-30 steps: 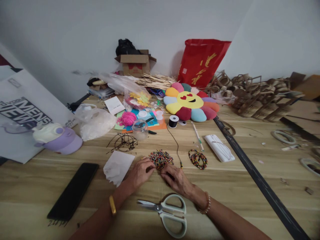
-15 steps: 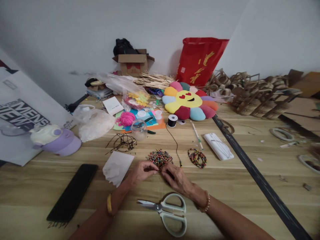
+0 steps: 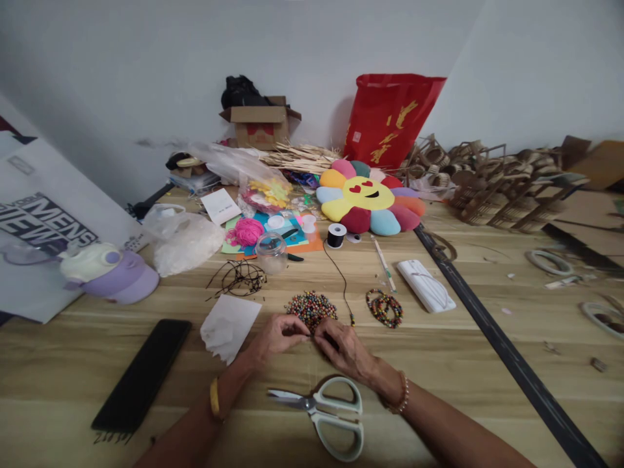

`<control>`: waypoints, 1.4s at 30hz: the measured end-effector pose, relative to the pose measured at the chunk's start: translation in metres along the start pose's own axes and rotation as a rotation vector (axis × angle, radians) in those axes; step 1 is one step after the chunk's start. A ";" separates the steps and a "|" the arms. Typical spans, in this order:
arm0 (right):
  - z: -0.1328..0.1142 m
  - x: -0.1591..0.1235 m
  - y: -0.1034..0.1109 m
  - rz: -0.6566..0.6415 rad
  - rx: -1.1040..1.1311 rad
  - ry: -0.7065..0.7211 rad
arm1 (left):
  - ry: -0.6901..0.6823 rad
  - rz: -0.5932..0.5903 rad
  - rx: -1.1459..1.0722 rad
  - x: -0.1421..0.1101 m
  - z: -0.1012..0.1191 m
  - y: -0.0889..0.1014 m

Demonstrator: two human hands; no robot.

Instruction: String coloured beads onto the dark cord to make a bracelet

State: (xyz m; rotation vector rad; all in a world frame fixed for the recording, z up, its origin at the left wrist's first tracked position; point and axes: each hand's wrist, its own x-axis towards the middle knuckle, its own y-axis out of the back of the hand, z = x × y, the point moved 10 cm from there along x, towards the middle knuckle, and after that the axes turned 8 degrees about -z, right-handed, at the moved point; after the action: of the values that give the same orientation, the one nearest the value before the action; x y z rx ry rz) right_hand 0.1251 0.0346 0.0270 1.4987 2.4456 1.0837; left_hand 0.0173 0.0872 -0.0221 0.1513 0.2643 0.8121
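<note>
With both hands pinched together at the near edge of the bead pile (image 3: 311, 308) on the tabletop (image 3: 439, 351), the left hand (image 3: 273, 338) and right hand (image 3: 344, 348) should, by the look of it, keep fingertips low and steady so the tiny piece they nip, too small to identify, does not roll off

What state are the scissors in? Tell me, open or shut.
Shut: the scissors lie flat on the table, blades together, handles side by side.
</note>
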 end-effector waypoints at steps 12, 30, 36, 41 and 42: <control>0.000 0.000 -0.001 -0.012 -0.011 -0.004 | -0.024 0.004 0.020 0.000 -0.001 0.000; 0.004 -0.001 -0.005 -0.023 -0.018 -0.007 | -0.056 0.003 0.017 0.001 0.000 -0.003; 0.006 -0.001 -0.007 -0.032 -0.021 -0.009 | -0.062 0.006 0.048 0.000 0.003 -0.002; 0.003 0.000 -0.006 -0.028 -0.024 0.009 | -0.044 -0.001 0.031 0.000 0.004 -0.003; 0.002 0.000 -0.005 -0.026 -0.023 0.012 | -0.041 -0.005 0.025 0.000 0.003 -0.004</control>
State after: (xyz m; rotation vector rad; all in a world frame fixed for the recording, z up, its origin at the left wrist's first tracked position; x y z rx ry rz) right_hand 0.1222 0.0341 0.0220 1.4544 2.4445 1.1157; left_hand 0.0213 0.0848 -0.0200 0.1904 0.2361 0.8003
